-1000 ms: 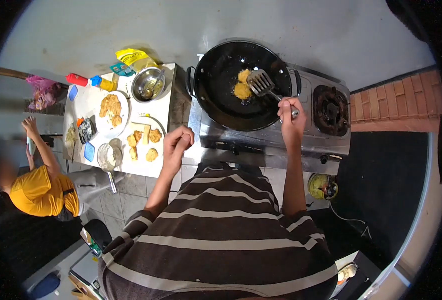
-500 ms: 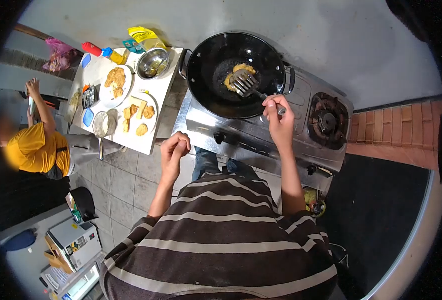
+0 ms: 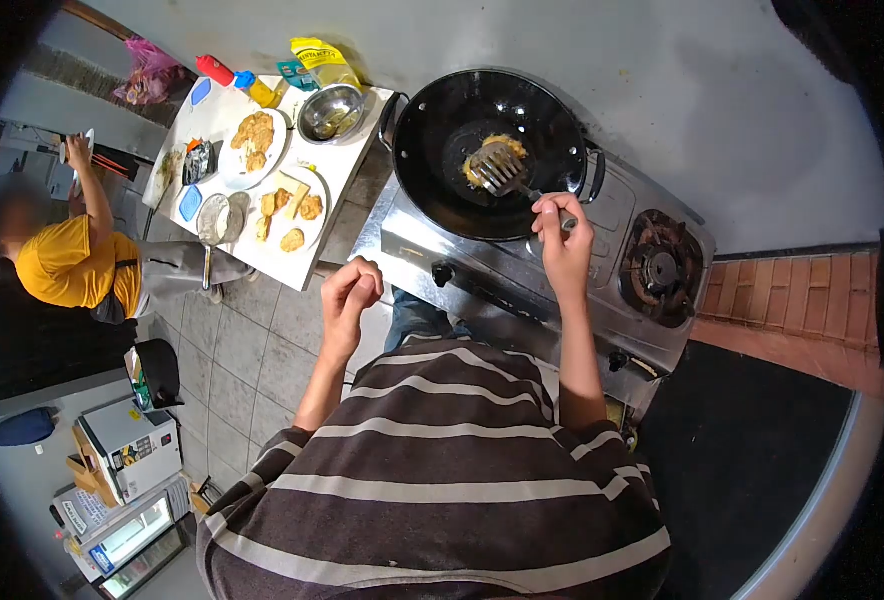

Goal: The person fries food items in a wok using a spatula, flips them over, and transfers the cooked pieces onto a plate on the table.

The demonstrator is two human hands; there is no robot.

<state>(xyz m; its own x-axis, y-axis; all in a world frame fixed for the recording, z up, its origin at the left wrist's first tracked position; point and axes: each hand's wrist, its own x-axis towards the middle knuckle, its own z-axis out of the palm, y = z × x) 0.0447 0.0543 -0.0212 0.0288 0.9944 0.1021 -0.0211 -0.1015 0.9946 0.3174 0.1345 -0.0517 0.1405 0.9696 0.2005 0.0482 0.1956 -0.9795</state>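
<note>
Wok (image 3: 554, 125) on stove (image 3: 414, 228), upper centre. Right hand (image 3: 566, 243): fingers round spatula (image 3: 498, 170). Left hand (image 3: 350, 300): fingers curled shut. White surface (image 3: 254, 260), upper left; tiled floor (image 3: 232, 390).

Between my left hand (image 3: 352, 298) and the stove's front edge (image 3: 492, 285), a gap lies open above the tiled floor (image 3: 252, 340). The wok's rim (image 3: 414, 215) rises as a wall around the food, with one handle (image 3: 389, 122) projecting toward the white surface (image 3: 307, 262); the turner (image 3: 502, 170) crosses the opposite side. On the surface, the steel bowl (image 3: 330, 112) bars the corner nearest the wok.
</note>
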